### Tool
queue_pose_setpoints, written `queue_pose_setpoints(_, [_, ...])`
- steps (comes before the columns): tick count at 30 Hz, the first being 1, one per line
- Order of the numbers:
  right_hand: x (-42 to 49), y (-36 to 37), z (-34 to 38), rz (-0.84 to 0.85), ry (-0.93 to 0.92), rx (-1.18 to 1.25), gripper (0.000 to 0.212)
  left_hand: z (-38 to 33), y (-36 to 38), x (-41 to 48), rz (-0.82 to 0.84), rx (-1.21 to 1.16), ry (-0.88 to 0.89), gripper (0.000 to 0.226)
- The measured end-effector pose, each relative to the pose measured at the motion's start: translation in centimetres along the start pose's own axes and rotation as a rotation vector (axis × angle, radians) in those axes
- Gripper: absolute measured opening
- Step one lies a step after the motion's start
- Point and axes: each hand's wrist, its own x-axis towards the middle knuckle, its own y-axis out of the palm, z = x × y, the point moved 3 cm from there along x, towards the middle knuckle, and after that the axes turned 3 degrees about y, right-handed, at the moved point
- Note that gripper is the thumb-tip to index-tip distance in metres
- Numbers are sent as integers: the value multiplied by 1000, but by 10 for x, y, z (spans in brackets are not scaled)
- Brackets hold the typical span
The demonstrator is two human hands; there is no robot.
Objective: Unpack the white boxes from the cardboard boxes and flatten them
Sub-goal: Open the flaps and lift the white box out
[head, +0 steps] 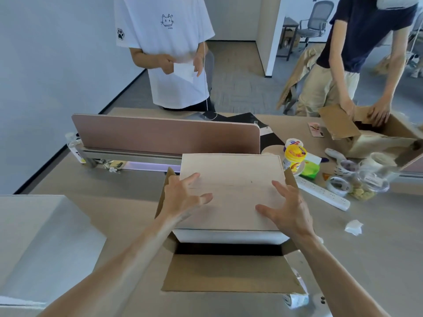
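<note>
An open cardboard box (231, 273) stands on the table in front of me, its near flap folded toward me. A white box (231, 170) sticks up out of it, its broad top face toward the camera. My left hand (183, 197) hovers over the left part of that face with fingers spread. My right hand (286, 209) is over the right part, fingers also spread. Neither hand is curled round the white box; contact with its surface is unclear. A pale flat box (41, 243) lies at my left on the table.
A pink desk divider (164, 133) stands behind the box. Jars, tape rolls, a yellow-lidded tub (294, 156) and a power strip (322, 193) crowd the right side. A person in a white shirt (169, 51) stands opposite; another at far right reaches into a second cardboard box (375, 138).
</note>
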Motion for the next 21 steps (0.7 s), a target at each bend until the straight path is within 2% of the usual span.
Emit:
queue_pose_setpoints(5, [0,-10,22,-11,-27,-30,84,-27,-31,-8,-92,106,152,90])
queue_pose_setpoints(8, [0,-12,45,0,-88,-16,82,-36,-58,-14,-133,122,167,79])
queue_pose_setpoints(12, [1,-14,94,16,-224,-58,77,-35,-102,-29,-221,148,119,84])
queue_pose_setpoints(16, [-5,0,153,64,-370,10,77,-24,-154,-53,-353,147,57,93])
queue_pose_setpoints(21, [-34,20,226,118,-466,35,75,3,-223,-88,-472,188,-60,94])
